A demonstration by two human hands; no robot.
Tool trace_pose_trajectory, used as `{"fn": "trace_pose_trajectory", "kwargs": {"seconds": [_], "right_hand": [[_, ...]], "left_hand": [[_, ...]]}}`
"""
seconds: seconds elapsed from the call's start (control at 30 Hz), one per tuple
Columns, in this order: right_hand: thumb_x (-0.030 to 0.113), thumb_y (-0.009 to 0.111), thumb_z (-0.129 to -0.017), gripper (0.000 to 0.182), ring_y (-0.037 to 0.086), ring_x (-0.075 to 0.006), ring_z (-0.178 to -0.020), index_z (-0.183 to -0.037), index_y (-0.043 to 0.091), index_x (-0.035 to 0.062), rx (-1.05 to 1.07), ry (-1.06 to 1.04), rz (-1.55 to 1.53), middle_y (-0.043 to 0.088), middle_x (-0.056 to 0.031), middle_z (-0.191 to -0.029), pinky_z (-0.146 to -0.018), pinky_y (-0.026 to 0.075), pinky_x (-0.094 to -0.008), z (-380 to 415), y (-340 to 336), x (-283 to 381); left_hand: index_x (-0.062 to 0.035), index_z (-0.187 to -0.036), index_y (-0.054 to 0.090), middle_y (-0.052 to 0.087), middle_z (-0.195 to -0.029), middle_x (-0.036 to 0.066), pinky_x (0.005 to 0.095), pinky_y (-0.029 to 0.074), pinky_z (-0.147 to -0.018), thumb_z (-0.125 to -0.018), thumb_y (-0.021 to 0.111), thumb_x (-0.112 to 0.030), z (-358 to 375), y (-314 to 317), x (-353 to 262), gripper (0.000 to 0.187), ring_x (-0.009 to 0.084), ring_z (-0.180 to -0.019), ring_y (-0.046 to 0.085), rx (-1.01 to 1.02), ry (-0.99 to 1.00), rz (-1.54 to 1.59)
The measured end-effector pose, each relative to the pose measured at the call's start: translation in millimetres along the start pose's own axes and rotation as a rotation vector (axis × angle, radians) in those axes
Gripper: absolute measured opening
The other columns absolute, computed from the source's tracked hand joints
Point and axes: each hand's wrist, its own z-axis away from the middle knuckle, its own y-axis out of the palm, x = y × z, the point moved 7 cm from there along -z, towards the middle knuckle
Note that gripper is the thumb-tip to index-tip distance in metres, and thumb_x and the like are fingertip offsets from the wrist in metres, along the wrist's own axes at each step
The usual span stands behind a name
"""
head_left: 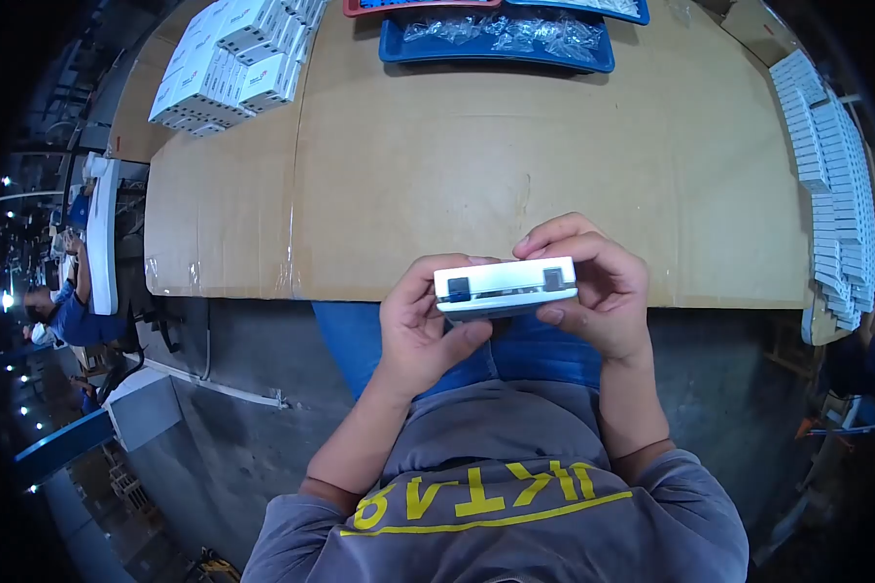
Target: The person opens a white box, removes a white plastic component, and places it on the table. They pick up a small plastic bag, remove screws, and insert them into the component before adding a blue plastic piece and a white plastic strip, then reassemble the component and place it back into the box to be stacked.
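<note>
A small white rectangular box (pixel 505 277) is held up between both hands, just past the near edge of the table. Its side facing the camera has two dark square patches near the ends and a dark slit between them; its underside looks grey. My left hand (pixel 418 321) grips one end, fingers behind and thumb low at the front. At the other end my right hand (pixel 605 287) is closed on it, with the thumb under the lower edge and the fingers along the top. The exact kind of box cannot be made out.
Stacked white boxes (pixel 199 83) stand at the table's back left. A blue tray (pixel 496 60) of clear plastic pieces lies at the back, beside a red tray (pixel 423 5). Rows of white pieces (pixel 831 185) line the right edge. At far left sits another person (pixel 78 301).
</note>
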Motion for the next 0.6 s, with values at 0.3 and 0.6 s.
{"fn": "trace_pose_trajectory", "kwargs": {"seconds": [0.3,0.6], "right_hand": [[0.009,0.093,-0.072,0.042,0.070,-0.0238,-0.108,-0.110,0.077,0.0034,-0.012,-0.057,0.218,0.071,-0.0129,-0.115,-0.093,0.056,-0.0348,-3,1,8],[0.007,0.091,-0.074,0.038,0.073,-0.0226,-0.104,-0.110,0.078,0.0033,-0.004,-0.100,0.291,0.074,-0.0115,-0.111,-0.090,0.058,-0.0337,-5,1,2]], "left_hand": [[0.0008,-0.118,0.071,0.073,-0.121,0.018,0.0386,0.057,-0.099,-0.077,0.088,-0.004,-19,7,-10,0.044,0.0297,-0.115,0.070,0.091,0.132,-0.350],[-0.0005,-0.118,0.071,0.074,-0.119,0.017,0.0386,0.057,-0.098,-0.076,0.087,0.003,-19,1,-4,0.045,0.0301,-0.116,0.070,0.061,0.122,-0.347]]}}
